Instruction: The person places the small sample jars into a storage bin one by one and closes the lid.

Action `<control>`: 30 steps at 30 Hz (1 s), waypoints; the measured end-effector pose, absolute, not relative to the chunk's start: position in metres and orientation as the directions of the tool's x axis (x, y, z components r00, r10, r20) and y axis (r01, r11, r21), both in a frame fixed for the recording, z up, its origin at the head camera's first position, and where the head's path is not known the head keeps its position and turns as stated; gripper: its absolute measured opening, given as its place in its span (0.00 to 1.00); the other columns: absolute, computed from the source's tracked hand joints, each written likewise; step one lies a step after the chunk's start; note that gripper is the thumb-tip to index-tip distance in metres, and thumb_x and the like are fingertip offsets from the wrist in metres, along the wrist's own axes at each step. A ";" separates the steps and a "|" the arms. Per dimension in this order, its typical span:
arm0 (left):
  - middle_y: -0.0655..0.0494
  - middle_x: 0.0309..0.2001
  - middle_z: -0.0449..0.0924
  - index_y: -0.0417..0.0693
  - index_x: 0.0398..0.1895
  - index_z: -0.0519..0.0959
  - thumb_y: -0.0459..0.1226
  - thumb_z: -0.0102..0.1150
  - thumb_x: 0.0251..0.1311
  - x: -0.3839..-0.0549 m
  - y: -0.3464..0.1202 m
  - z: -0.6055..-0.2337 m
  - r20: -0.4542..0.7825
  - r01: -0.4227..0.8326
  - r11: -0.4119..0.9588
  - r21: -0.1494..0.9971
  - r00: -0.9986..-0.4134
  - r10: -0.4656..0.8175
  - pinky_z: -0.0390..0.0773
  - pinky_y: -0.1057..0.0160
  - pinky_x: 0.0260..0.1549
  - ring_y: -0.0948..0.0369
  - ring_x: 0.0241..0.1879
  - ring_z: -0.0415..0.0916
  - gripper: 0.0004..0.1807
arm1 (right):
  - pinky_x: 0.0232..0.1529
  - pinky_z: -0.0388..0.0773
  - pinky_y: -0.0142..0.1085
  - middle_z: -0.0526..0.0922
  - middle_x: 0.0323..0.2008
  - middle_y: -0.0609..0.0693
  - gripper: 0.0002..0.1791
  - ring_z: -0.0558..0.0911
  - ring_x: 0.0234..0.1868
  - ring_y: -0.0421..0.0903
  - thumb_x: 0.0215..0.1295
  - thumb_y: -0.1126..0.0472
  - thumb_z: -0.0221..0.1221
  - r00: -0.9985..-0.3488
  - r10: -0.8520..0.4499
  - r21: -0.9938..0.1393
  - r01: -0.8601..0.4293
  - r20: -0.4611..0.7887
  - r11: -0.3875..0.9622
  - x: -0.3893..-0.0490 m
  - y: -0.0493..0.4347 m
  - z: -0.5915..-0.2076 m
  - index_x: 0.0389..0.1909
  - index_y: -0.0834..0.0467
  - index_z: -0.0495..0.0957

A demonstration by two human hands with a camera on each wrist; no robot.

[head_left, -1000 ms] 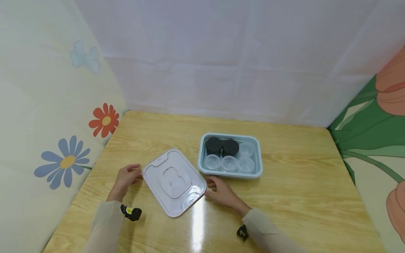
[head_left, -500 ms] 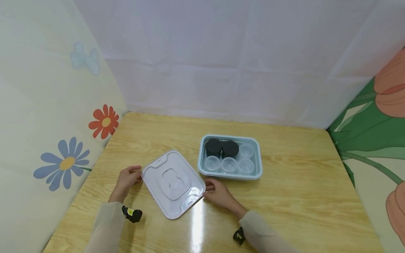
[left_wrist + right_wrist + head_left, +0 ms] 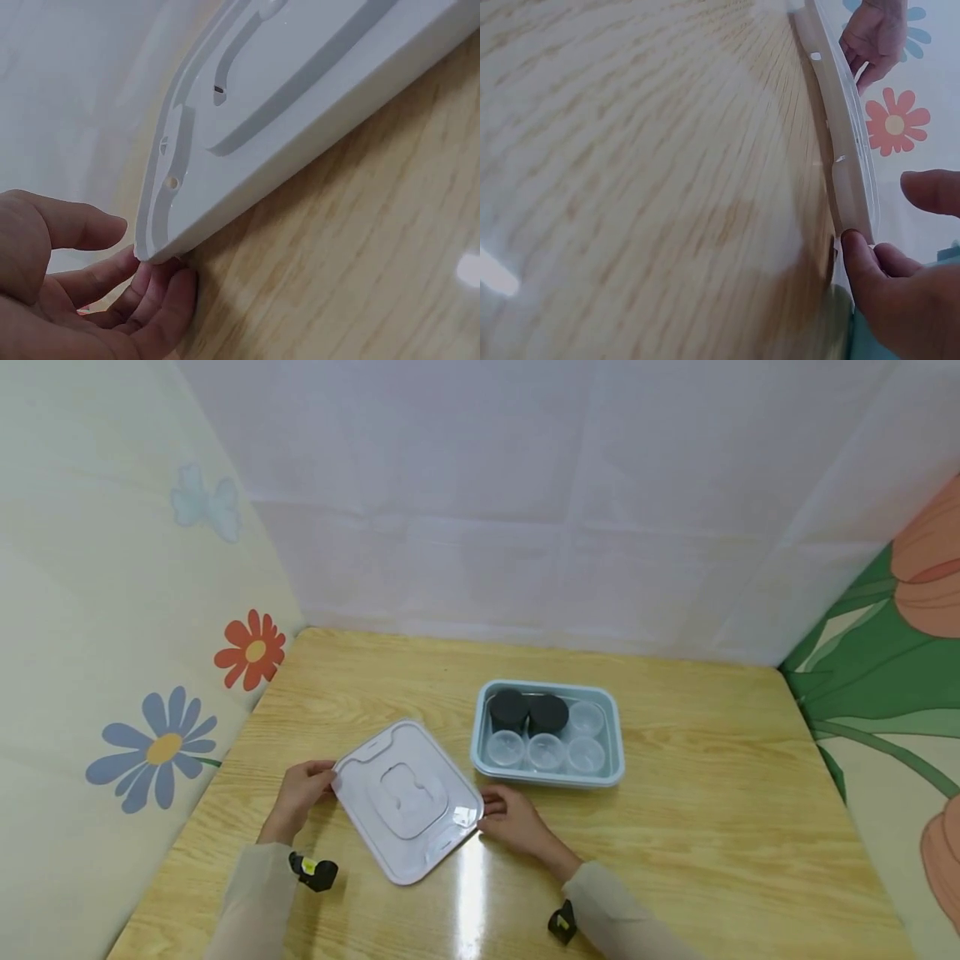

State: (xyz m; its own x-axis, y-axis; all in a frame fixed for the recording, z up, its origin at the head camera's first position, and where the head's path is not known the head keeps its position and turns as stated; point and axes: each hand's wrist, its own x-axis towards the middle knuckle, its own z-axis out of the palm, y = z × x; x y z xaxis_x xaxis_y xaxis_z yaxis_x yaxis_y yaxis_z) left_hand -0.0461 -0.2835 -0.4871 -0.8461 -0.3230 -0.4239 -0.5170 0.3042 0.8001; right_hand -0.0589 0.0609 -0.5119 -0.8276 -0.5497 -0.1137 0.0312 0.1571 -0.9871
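Note:
A pale, squarish plastic lid [image 3: 408, 802] with rounded corners and a moulded middle lies turned diagonally low over the wooden table. My left hand [image 3: 300, 797] is at its left corner; in the left wrist view the fingers [image 3: 169, 311] curl under that corner while the thumb stays above, apart from it. At the opposite corner my right hand [image 3: 521, 827] holds the lid. In the right wrist view one fingertip [image 3: 859, 251] presses the corner's edge, and another digit stands clear of it. The underside of the lid is mostly hidden.
Behind the right hand stands a light blue rectangular box [image 3: 613, 772]. Inside it are two black round containers [image 3: 527, 710] and several clear cups [image 3: 545, 752]. The wooden table [image 3: 712, 810] meets a white cloth wall [image 3: 480, 560] at the back and flower-patterned walls at the sides.
The lid has shifted slightly left and toward me, and both hands have moved a little with it. The blue box and its contents stay in place.

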 end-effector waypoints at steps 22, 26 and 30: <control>0.26 0.58 0.66 0.22 0.62 0.63 0.31 0.43 0.67 -0.031 -0.301 -0.466 -0.370 -0.484 0.333 0.809 -0.861 -0.349 0.82 0.67 0.38 0.68 0.35 0.75 0.23 | 0.51 0.80 0.40 0.75 0.49 0.74 0.27 0.78 0.47 0.64 0.51 0.78 0.57 -0.838 -0.544 -0.994 -0.041 -0.023 0.105 -0.053 0.041 -0.494 0.55 0.80 0.66; 0.25 0.59 0.65 0.22 0.62 0.62 0.31 0.42 0.68 -0.029 -0.303 -0.459 -0.354 -0.468 0.331 0.819 -0.867 -0.351 0.82 0.67 0.39 0.71 0.34 0.74 0.24 | 0.51 0.79 0.42 0.75 0.49 0.73 0.27 0.78 0.48 0.64 0.50 0.78 0.56 -0.847 -0.532 -0.994 -0.054 -0.002 0.090 -0.053 0.037 -0.490 0.55 0.79 0.67; 0.27 0.58 0.67 0.22 0.62 0.63 0.31 0.42 0.69 -0.028 -0.303 -0.453 -0.323 -0.439 0.319 0.840 -0.876 -0.358 0.82 0.69 0.37 0.75 0.32 0.73 0.23 | 0.51 0.79 0.43 0.76 0.48 0.72 0.26 0.78 0.46 0.64 0.51 0.77 0.57 -0.851 -0.525 -0.994 -0.078 0.024 0.081 -0.053 0.036 -0.484 0.54 0.79 0.68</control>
